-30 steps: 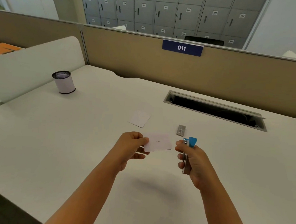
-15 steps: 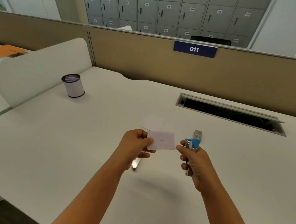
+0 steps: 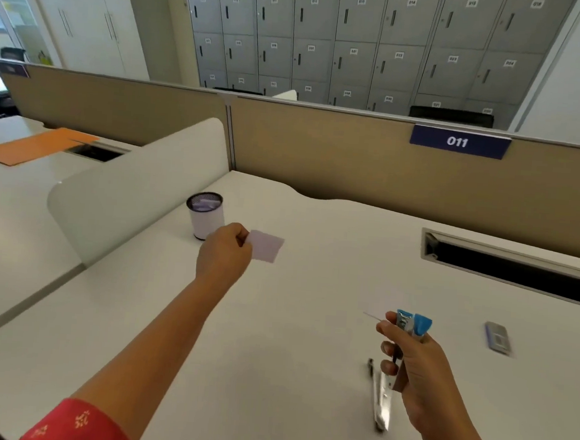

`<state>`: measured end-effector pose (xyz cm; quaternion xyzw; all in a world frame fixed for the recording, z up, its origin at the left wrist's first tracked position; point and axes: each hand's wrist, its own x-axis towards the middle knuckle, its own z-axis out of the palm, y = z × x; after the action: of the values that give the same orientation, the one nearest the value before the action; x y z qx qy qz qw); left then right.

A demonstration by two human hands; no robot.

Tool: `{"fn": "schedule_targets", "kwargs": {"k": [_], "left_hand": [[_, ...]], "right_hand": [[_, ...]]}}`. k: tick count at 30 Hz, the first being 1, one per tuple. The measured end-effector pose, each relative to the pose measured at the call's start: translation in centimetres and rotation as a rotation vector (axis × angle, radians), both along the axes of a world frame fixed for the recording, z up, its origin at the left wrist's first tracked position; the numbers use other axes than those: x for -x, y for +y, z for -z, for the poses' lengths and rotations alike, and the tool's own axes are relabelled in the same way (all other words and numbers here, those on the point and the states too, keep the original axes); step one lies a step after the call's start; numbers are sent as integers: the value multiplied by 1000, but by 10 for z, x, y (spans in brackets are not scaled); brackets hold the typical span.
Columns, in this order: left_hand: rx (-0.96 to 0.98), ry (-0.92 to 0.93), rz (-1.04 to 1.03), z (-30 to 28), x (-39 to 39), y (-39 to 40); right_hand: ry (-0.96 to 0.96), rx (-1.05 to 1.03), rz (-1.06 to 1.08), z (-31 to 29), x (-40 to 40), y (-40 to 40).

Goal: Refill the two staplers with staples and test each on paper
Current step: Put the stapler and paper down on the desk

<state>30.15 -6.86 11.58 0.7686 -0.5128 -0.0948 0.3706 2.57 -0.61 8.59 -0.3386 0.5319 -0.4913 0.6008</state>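
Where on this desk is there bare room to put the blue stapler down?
Bare desk lies between the left forearm and the right hand, which holds the blue stapler. More runs from the small bin to the cable slot. It is crowded by the right hand: the second stapler and staple box.

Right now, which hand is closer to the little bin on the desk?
Left. The left hand, pinching a paper slip, is just beside the bin; the right hand is far off, gripping the blue stapler.
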Motion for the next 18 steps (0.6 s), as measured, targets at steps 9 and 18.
{"fn": "schedule_targets", "kwargs": {"k": [9,18], "left_hand": [[80,-209,-97,-16,-115,-82],[14,-430,-71,-22,-168,-159]], "right_hand": [[-50,-44,32,5,-70,-21],[-32,-41,30,2,-107,-47]]}}
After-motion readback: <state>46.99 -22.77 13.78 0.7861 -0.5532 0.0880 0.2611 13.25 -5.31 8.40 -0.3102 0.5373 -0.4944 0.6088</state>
